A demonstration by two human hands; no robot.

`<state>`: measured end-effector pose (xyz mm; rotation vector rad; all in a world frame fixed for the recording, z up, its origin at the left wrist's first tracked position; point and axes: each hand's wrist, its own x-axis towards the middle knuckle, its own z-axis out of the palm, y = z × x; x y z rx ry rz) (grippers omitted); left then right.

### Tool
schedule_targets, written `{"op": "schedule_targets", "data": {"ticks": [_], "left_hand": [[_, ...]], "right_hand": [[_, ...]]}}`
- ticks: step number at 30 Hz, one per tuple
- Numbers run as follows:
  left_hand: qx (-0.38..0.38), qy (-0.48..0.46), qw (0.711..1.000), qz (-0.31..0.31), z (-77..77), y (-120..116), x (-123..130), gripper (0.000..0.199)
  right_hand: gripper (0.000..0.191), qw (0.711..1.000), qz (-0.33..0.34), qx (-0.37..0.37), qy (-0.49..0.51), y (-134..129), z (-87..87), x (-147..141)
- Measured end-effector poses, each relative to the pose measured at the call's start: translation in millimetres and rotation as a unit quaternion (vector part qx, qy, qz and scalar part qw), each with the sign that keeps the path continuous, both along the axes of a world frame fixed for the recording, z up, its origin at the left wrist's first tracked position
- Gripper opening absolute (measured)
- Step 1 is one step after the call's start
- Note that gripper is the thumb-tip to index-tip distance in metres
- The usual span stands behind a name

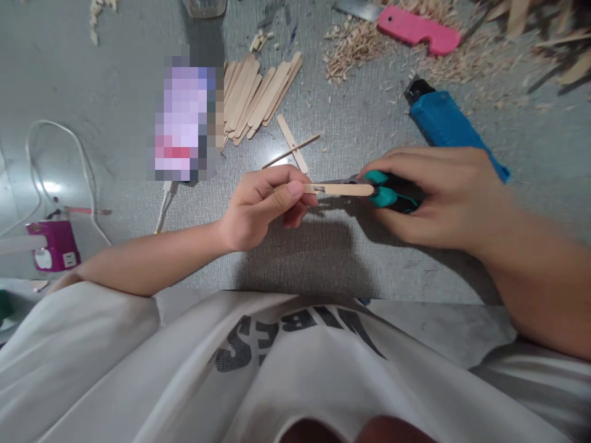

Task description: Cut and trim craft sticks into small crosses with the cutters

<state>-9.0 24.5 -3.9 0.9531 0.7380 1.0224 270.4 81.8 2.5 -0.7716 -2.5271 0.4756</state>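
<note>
- Grey surface (129, 37), spread under everything worked on.
- Right hand (443, 191), closed around the green-and-black handles of pliers (383, 198).
- Left hand (268, 206), pinching one end of a flat wooden stick (351, 189) between thumb and fingers. The stick lies level in front of the person, its free end reaching the pliers' handles.
- Blue cutter (450, 120), lying just beyond the right hand.
- Pink-handled knife (415, 29), farther off, beside pale wood shavings (353, 52).
- Pile of sticks (252, 98), fanned out beyond the left hand.
- The pliers' grey metal nose, running along behind the held stick; whether it grips the wood, I cannot tell.
- Lone stick (287, 132), near the pile.
- Thin rod (302, 146), crossing the lone stick at a slant.
- Small dark mark, partway along the held stick near the left fingertips.
</note>
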Motion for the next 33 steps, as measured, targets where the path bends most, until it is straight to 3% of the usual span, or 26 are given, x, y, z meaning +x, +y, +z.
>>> {"op": "schedule_targets", "data": {"ticks": [10,20,33], "left_hand": [[-0.005,-0.013,0.997,-0.077,1.8,2.1,-0.1,0.053],[0.001,-0.036,0.996,-0.086,0.9,3.5,-0.6,0.048],[-0.008,-0.023,0.993,-0.116,2.7,5.6,-1.1,0.054]], "right_hand": [[0.021,0.998,-0.040,0.039,0.043,-3.8,-7.7,-8.2],[0.017,0.993,-0.071,0.085,0.039,-4.5,-12.4,-7.3],[0.026,0.989,-0.083,0.119,0.028,-6.2,-15.6,-4.4]]}}
